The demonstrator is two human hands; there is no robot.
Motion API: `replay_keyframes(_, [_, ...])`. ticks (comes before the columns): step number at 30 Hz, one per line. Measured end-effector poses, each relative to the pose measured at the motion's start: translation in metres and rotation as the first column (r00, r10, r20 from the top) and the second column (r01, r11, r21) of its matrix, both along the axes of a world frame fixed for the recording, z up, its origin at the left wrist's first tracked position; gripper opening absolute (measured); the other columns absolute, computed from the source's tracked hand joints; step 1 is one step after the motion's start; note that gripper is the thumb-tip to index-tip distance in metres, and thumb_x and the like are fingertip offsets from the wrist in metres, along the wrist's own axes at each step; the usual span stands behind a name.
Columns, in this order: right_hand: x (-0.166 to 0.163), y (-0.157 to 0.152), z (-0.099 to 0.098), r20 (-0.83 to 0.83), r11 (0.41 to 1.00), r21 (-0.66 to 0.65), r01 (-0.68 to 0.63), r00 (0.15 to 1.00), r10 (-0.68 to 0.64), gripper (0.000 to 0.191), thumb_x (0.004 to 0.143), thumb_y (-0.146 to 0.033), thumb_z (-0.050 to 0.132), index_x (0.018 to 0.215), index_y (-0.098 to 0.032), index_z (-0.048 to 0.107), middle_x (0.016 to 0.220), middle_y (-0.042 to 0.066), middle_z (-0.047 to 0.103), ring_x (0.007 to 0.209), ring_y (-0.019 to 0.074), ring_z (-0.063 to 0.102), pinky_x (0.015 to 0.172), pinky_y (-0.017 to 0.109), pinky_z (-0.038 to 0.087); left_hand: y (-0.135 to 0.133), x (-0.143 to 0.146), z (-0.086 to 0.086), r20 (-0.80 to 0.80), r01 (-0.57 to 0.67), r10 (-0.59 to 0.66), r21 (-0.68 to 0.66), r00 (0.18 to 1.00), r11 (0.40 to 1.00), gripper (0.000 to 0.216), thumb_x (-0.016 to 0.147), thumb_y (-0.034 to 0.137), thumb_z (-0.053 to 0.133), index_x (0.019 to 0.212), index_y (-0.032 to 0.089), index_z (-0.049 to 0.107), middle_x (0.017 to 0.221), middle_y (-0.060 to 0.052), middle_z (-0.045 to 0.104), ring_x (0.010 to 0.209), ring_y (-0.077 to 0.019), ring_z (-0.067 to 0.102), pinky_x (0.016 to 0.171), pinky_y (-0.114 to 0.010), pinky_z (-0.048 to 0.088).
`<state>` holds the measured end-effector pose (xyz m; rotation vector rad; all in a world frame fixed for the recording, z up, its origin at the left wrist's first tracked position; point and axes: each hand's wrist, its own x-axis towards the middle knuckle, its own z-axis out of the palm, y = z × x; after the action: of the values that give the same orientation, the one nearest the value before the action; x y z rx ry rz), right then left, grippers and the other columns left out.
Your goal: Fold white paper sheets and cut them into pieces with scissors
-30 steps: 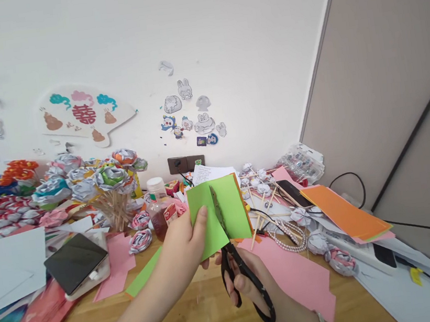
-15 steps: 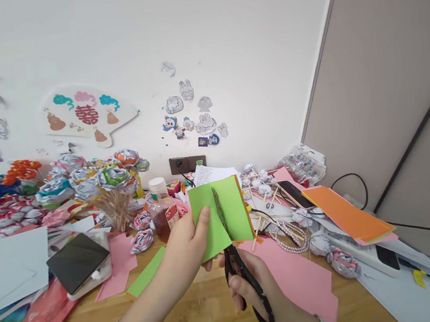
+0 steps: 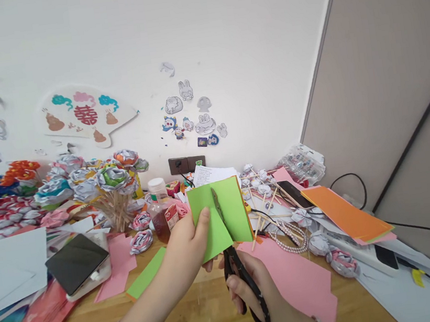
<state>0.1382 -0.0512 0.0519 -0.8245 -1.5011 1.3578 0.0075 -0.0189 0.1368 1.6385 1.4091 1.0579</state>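
My left hand (image 3: 188, 243) pinches a stack of green paper (image 3: 232, 206) with orange sheets behind it, thumb on the front, holding it upright over the wooden table (image 3: 196, 316). Fingers of my right hand (image 3: 256, 295) sit in the black handles of a pair of scissors (image 3: 240, 279). The blades run up through the middle of the green sheet, which is split along them.
Pink paper (image 3: 293, 272) lies under my right hand, a green strip (image 3: 145, 276) to the left. A bunch of paper roses on sticks (image 3: 99, 181), a small bottle (image 3: 161, 215), a black tablet (image 3: 76, 264), orange sheets (image 3: 344, 212), a phone (image 3: 292, 193) and bead strings (image 3: 288, 236) crowd the table.
The scissors' handles have drawn closer together and the cut runs slightly further up the green paper. My left hand keeps the same grip.
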Motion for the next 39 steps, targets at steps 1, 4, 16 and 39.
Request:
replay_keyframes(1, [0.0, 0.0, -0.001, -0.003, 1.0, 0.007, 0.0, 1.0, 0.0, 0.043, 0.076, -0.056, 0.051, 0.09, -0.016, 0.045, 0.062, -0.004, 0.042, 0.046, 0.0063, 0.04, 0.043, 0.02, 0.033, 0.0, 0.0, 0.0, 0.0, 0.004, -0.004, 0.002, 1.0, 1.0, 0.032, 0.08, 0.047, 0.031, 0.067, 0.021, 0.043, 0.035, 0.005, 0.048, 0.025, -0.0129, 0.045, 0.028, -0.022, 0.034])
replay_keyframes(4, [0.0, 0.001, -0.004, -0.009, 1.0, 0.02, 0.0, 1.0, 0.0, 0.043, 0.075, -0.055, 0.053, 0.089, -0.016, 0.046, 0.061, -0.005, 0.042, 0.043, 0.0055, 0.039, 0.041, 0.019, 0.032, 0.0, 0.0, -0.001, 0.005, 0.008, -0.008, 0.014, 1.0, 1.0, 0.032, 0.081, 0.048, 0.031, 0.069, 0.021, 0.044, 0.036, 0.006, 0.048, 0.025, -0.0128, 0.045, 0.027, -0.022, 0.033])
replay_keyframes(16, [0.005, 0.01, -0.008, -0.011, 0.999, -0.045, -0.005, 1.0, 0.005, 0.041, 0.073, -0.052, 0.057, 0.088, -0.016, 0.049, 0.059, -0.005, 0.042, 0.041, 0.0047, 0.04, 0.037, 0.016, 0.032, 0.003, -0.002, -0.001, 0.019, -0.021, 0.021, -0.002, 1.0, 1.0, 0.029, 0.081, 0.043, 0.034, 0.065, 0.021, 0.044, 0.037, 0.005, 0.05, 0.024, -0.0129, 0.045, 0.027, -0.022, 0.033])
replay_keyframes(39, [-0.015, 0.0, -0.019, 0.112, 0.977, -0.208, -0.04, 0.992, 0.064, 0.04, 0.077, -0.056, 0.049, 0.085, -0.017, 0.046, 0.055, -0.007, 0.041, 0.04, 0.0051, 0.038, 0.038, 0.016, 0.033, 0.002, -0.019, -0.056, 0.134, -0.13, 0.156, -0.182, 0.979, 0.975, 0.031, 0.082, 0.04, 0.036, 0.057, 0.021, 0.041, 0.03, 0.008, 0.043, 0.024, -0.0115, 0.042, 0.028, -0.021, 0.031])
